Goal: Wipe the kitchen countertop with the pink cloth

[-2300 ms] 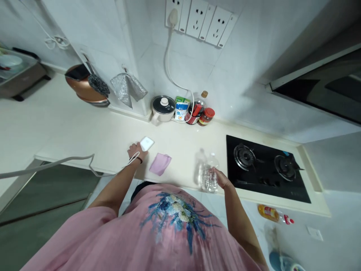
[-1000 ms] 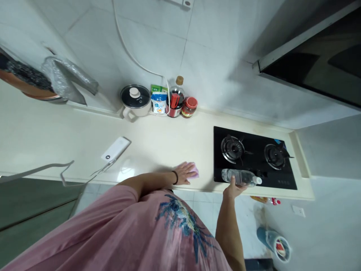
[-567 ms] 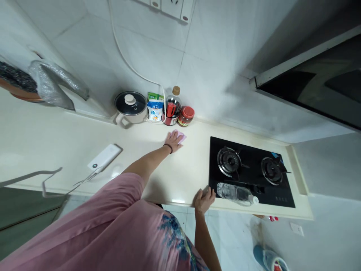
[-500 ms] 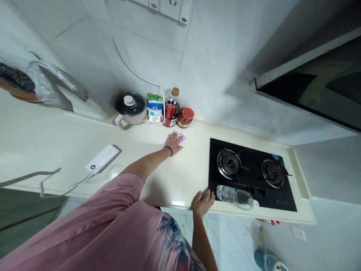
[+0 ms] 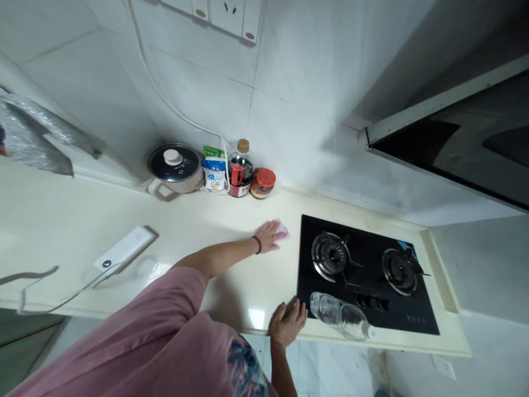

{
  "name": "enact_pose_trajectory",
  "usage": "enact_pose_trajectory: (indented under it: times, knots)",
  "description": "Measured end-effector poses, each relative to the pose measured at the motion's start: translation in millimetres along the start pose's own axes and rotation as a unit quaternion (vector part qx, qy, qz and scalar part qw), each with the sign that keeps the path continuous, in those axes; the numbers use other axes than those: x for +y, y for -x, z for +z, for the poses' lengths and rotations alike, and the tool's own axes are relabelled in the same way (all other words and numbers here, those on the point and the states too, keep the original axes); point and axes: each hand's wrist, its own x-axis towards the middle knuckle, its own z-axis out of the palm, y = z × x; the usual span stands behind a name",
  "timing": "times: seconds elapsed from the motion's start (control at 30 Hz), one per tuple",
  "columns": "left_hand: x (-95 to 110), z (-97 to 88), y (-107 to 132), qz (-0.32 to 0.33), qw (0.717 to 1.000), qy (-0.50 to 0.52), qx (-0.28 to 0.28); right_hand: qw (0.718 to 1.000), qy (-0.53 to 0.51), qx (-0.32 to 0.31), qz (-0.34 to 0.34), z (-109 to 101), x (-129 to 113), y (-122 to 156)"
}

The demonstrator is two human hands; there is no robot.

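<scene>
My left hand, with a dark bead bracelet at the wrist, lies palm down on the cream countertop. It presses a small pink cloth, which sticks out past the fingers; the rest is hidden under the hand. The black gas stove is just right of the cloth. My right hand rests on the counter's front edge at the stove's near left corner, its fingers stretched out and nothing in it. Beside it, a clear plastic bottle with a white cap lies on its side across the stove's front.
Along the wall stand a lidded pot, a blue-and-white packet, a brown-capped bottle and a red-lidded jar. A white device with a cord lies at left. The range hood overhangs at upper right.
My left hand has slid the pink cloth rightward and toward the counter's front, away from the jar and nearer the stove. My right hand stays at the edge. The view has shifted slightly.
</scene>
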Motion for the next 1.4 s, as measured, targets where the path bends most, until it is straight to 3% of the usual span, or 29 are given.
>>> enact_pose_trajectory:
  times: [0.1,0.17,0.33,0.43,0.5,0.63,0.73,0.8,0.93,1.03,1.2,1.4]
  knots:
    - [-33,-34.7,-73,-0.123,0.991,0.013,0.051,1.0,0.008,-0.001,0.002,2,4,2]
    - [-47,-49.1,-105,-0.164,0.982,0.024,0.085,1.0,0.016,-0.002,0.003,3,6,3]
    - [-50,-55.9,-140,-0.119,0.986,0.038,0.115,1.0,0.024,0.007,-0.003,4,8,4]
    - [-30,-40.2,-133,-0.094,0.99,0.035,0.101,1.0,0.029,-0.004,0.001,2,6,4]
    - [-8,-19.2,-110,-0.059,0.996,0.024,0.067,1.0,0.026,-0.007,0.008,1,4,3]
    - [32,32.0,-40,0.119,0.992,-0.006,-0.035,1.0,0.007,-0.009,0.013,1,6,4]
    - [35,40.5,-23,0.206,0.977,-0.011,-0.047,1.0,0.003,-0.015,0.003,1,8,4]
    - [23,21.3,-45,0.175,0.984,-0.013,-0.032,1.0,0.006,-0.016,-0.005,2,10,5]
    - [-11,-40.1,-126,0.008,0.999,-0.009,0.053,0.999,0.02,0.01,-0.031,5,14,7]
    - [-25,-62.7,-163,-0.036,0.996,-0.005,0.082,0.998,0.03,0.023,-0.054,7,17,8]
    - [-13,-48.2,-158,-0.048,0.996,-0.002,0.073,0.997,0.025,0.023,-0.071,5,17,9]
    - [47,1.4,-101,-0.037,0.999,-0.02,0.007,0.997,0.013,0.028,-0.076,6,20,9]
